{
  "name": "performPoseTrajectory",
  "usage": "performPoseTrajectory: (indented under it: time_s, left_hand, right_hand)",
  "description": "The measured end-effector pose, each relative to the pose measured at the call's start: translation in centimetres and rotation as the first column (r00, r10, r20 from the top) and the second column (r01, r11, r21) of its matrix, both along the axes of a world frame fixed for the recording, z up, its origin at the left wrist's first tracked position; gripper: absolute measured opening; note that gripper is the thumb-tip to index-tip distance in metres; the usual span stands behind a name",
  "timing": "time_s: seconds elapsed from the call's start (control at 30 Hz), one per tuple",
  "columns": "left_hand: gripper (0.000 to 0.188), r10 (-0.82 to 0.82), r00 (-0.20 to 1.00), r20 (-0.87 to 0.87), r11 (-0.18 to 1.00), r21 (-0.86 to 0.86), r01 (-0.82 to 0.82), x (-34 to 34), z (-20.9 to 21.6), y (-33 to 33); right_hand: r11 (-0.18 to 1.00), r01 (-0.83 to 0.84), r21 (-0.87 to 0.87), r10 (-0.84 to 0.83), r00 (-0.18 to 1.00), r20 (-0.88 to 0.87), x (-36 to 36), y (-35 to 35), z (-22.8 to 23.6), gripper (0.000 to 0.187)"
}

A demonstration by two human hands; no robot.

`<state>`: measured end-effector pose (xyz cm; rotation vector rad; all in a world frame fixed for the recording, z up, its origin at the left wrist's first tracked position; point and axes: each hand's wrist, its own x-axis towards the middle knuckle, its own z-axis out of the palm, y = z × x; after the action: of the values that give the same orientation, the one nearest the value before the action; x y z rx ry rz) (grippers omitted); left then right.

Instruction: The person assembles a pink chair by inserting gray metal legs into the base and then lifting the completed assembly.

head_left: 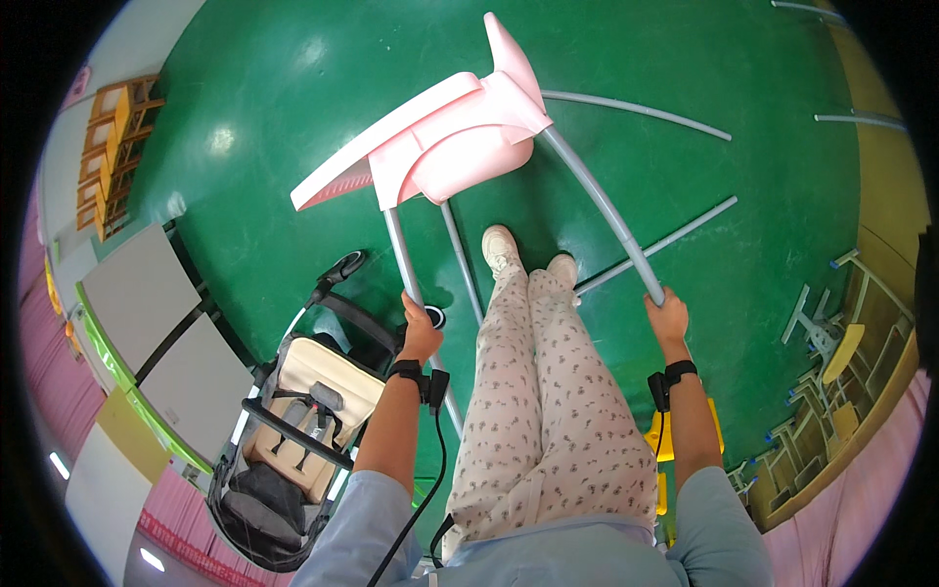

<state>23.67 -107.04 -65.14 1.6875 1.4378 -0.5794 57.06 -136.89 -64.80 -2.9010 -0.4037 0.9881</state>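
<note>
The left hand (421, 331) is clamped round the left tube (399, 249), and the right hand (669, 318) is wrapped round the right tube (602, 196). Both grey tubes run up to the pink piece (469, 161), which lies ahead of the shoes (501, 249), tilted, its left end lower in view. The hands are well apart, which should suit steering it; an even grip and equal pull would likely stop it twisting. The left tube passes close by the stroller (337, 370), so swinging that way risks a knock. The feet are best clear of the slanting tube (685, 232) beside the right shoe, and of the thin tube (460, 256) between the left tube and the left shoe

The pink piece's far side is turned away, so I cannot tell whether it is a desk or a chair, nor whether it touches the floor (626, 49). The upper tube (641, 103) starts behind it, its joint hidden. The fingers' undersides are out of sight, and the right forearm partly covers a yellow thing (662, 445) of unclear kind
</note>
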Motion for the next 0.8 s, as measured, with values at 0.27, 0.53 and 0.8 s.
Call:
performPoseTrajectory:
  time_s: [0.27, 0.53, 0.8]
  left_hand:
    - [0.074, 0.39, 0.92, -0.026, 0.921, 0.029, -0.39, -5.9, -0.3, -4.1]
    - [0.07, 0.329, 0.899, -0.289, 0.934, -0.04, -0.355, -9.4, 2.9, -8.9]
    - [0.053, 0.229, 0.926, -0.301, 0.947, -0.152, -0.283, -14.1, 2.7, -10.2]
  right_hand:
    - [0.987, 0.163, 0.006, -0.162, 0.986, -0.046, -0.7, -6.6, 1.7, 0.041]
    - [0.846, 0.12, -0.52, -0.261, 0.943, -0.207, -1.4, -15.0, 3.3, 0.048]
    - [0.939, 0.152, -0.307, -0.221, 0.954, -0.204, -2.7, -19.3, 1.9, 0.061]
